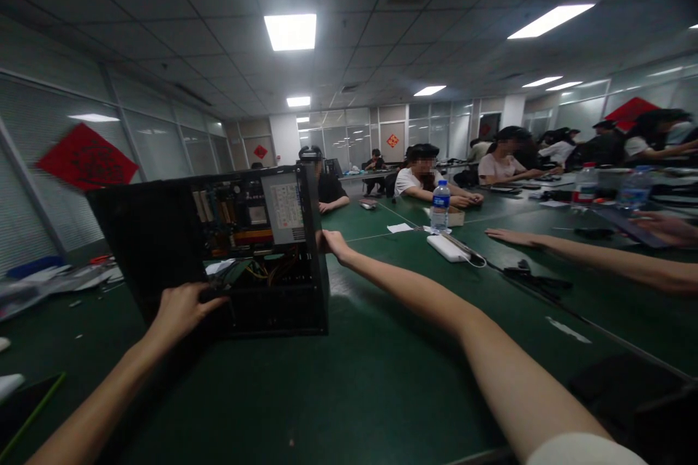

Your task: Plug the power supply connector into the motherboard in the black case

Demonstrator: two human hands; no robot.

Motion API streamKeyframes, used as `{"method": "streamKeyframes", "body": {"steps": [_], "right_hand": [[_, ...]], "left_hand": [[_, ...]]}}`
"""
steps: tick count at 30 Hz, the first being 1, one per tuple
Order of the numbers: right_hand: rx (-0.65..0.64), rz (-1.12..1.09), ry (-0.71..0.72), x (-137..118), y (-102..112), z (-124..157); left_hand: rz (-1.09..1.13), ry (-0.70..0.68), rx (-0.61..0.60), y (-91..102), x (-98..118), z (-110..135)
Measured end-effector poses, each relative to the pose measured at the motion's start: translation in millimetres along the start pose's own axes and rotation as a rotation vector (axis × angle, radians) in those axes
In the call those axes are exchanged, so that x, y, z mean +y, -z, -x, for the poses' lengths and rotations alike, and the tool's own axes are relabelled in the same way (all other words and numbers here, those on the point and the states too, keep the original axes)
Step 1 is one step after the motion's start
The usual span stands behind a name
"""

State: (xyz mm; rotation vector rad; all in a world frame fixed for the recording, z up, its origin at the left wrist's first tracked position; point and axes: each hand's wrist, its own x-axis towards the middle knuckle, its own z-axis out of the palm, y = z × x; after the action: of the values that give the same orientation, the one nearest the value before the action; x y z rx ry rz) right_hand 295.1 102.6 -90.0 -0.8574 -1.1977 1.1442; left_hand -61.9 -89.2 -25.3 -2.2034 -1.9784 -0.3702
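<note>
An open black computer case stands on the green table, its side off, showing a power supply, cables and boards inside. My left hand grips the case's lower left edge, fingers curled over it. My right hand reaches across and holds the case's right rear edge, fingers partly hidden behind the frame.
A water bottle and a white power strip lie right of the case. Another person's arm rests on the table at the right. Several people sit along the far side. Papers and small parts lie at the left.
</note>
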Motion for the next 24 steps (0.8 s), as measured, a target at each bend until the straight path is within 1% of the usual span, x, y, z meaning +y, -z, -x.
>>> {"method": "streamKeyframes", "body": {"steps": [5,9,13,18,24], "right_hand": [[0.037,0.009,-0.054,-10,1,9],[0.035,0.016,-0.070,-17,1,16],[0.051,0.041,-0.081,-21,1,18],[0.084,0.092,-0.073,-22,4,21],[0.137,0.150,-0.019,-26,6,34]], "left_hand": [[-0.026,-0.010,-0.017,0.7,2,1],[-0.047,-0.016,-0.007,1.7,7,3],[-0.055,-0.030,0.005,-1.3,6,2],[-0.048,-0.068,0.029,-8.2,2,0],[-0.060,-0.074,0.058,-11.7,6,3]]}}
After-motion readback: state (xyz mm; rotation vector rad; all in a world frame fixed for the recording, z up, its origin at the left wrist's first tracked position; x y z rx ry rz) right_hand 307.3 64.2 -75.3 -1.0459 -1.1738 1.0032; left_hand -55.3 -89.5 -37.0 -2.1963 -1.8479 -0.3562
